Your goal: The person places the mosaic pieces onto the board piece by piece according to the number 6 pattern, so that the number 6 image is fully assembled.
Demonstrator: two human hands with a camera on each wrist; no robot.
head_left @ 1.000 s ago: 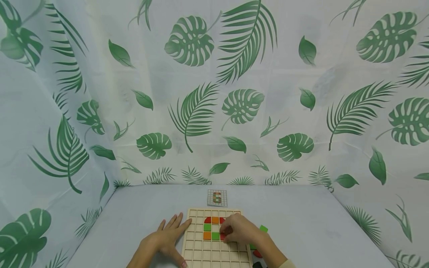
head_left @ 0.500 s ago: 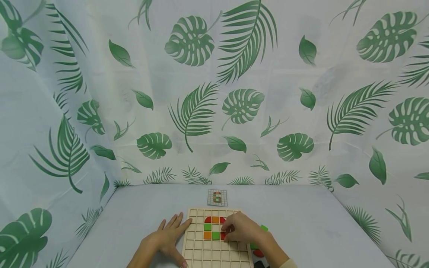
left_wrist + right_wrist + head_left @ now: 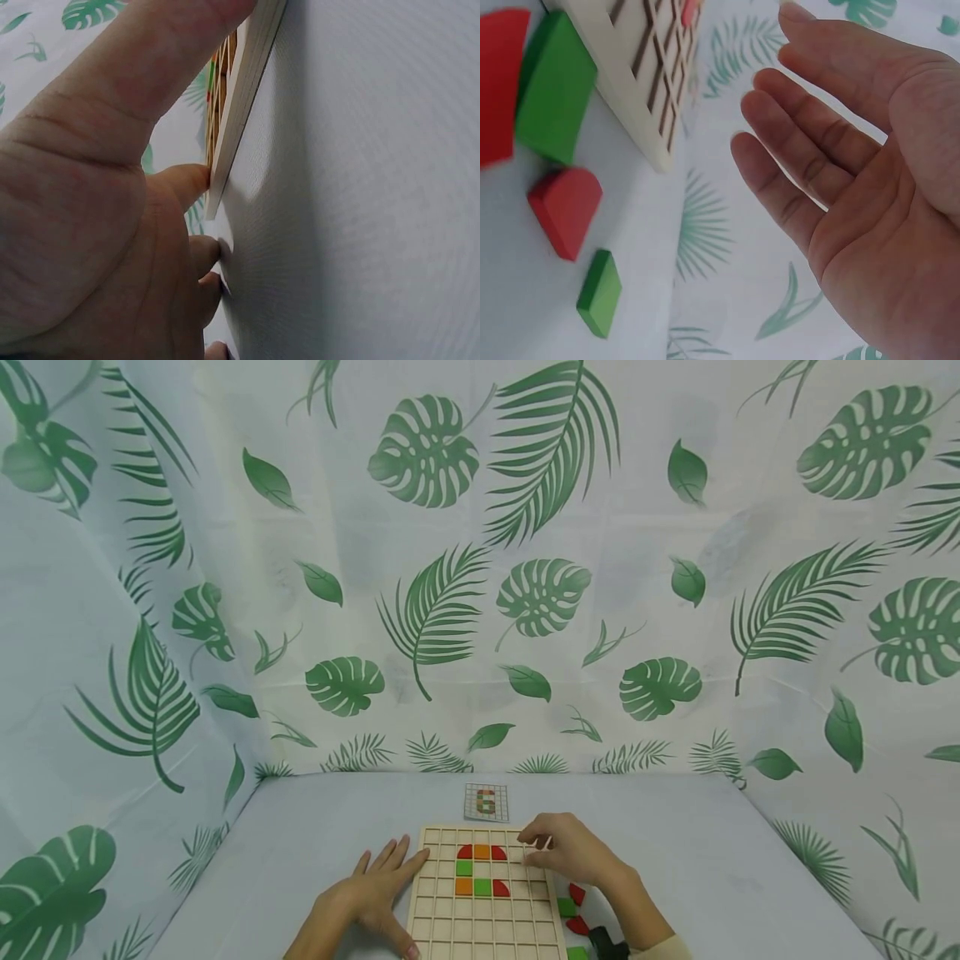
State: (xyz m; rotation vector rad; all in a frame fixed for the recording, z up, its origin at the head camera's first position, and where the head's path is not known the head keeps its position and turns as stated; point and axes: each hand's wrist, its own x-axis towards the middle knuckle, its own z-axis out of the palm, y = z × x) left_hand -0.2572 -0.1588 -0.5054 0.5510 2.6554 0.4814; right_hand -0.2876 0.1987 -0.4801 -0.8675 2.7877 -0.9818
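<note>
A wooden grid board (image 3: 452,931) lies on the table, holding flat coloured pieces in its cells. Along the upper row sit a red rounded piece (image 3: 466,852), an orange square (image 3: 482,852) and another red rounded piece (image 3: 498,853). Below come a green square (image 3: 465,868), then an orange square (image 3: 464,887), a green square (image 3: 482,888) and a red rounded piece (image 3: 501,888). My left hand (image 3: 366,897) spreads its fingers against the board's left edge, thumb and index fingertip touching it. Over the upper right edge hovers my right hand (image 3: 573,852), fingers relaxed, nothing between them.
Behind the board lies a card (image 3: 486,802) printed with a coloured 6 on a grid. Loose red pieces (image 3: 568,210) and green pieces (image 3: 559,90) lie right of the board. A black object (image 3: 606,943) is beside the right forearm. Leaf-patterned cloth surrounds the table.
My right hand has let go of the lower red rounded piece, now plainly seen in its cell, and moved up and right. The left hand has stayed put.
</note>
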